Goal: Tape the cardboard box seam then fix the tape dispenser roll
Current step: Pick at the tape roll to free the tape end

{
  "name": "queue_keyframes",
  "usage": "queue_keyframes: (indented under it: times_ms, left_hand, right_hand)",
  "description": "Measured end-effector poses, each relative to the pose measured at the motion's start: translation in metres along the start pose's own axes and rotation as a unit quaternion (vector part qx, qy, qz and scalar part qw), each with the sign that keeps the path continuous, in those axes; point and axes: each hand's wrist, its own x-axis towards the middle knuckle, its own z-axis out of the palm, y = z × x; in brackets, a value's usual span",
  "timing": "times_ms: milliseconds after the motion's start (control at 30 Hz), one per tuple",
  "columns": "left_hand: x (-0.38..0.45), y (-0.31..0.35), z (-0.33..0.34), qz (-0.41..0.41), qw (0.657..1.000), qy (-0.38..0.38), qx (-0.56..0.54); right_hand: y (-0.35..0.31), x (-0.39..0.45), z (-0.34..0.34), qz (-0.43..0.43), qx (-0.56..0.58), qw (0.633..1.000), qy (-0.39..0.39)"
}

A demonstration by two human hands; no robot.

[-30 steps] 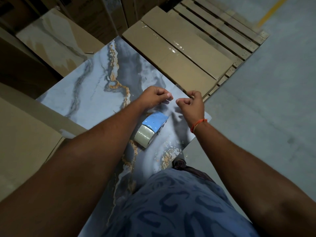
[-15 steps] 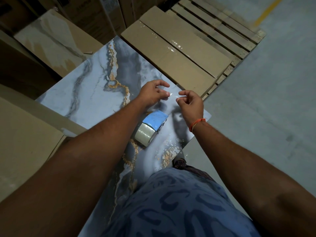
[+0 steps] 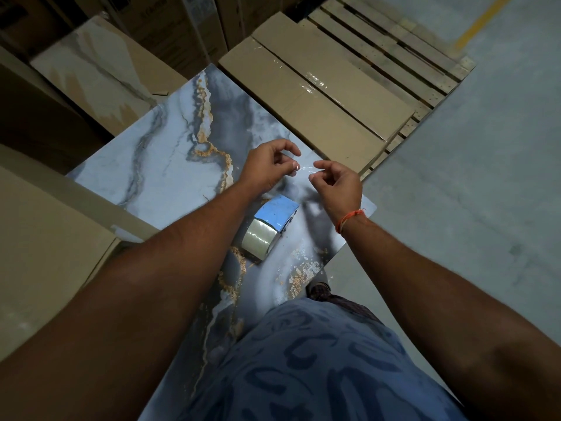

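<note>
Pinching a clear tape strip (image 3: 304,168) between them, left hand (image 3: 268,167) and right hand (image 3: 340,185) hover above the dispenser (image 3: 270,227).

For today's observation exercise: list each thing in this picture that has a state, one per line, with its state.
Tape strip: stretched between both hands.
Left hand: pinching the strip's end.
Right hand: pinching the other end.
Tape dispenser: lying unheld on the marble slab.
Cardboard box: closed, seam taped.

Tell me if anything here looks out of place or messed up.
Mostly one thing: the tape dispenser lies tipped on its side on the marble-pattern slab, unheld. Above it, the left hand and right hand pinch a thin, twisted scrap of clear tape between them. No spill or damage shows.
</note>
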Motion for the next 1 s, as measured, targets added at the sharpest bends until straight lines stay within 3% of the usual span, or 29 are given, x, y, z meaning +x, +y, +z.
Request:
queue_keyframes:
  times_ms: [400, 633, 1000]
  left_hand:
    - [-0.002, 0.003, -0.010, 0.039, 0.995, -0.027, 0.090]
    - [0.000, -0.003, -0.014, 0.080, 0.975, -0.004, 0.209]
    - [-0.005, -0.004, -0.015, 0.117, 0.965, -0.008, 0.233]
  right_hand:
    - [-0.002, 0.001, 0.002, -0.036, -0.076, 0.996, 0.005]
    - [-0.007, -0.001, 0.003, -0.053, -0.093, 0.994, -0.011]
    - [-0.008, -0.006, 0.006, -0.060, -0.158, 0.985, 0.014]
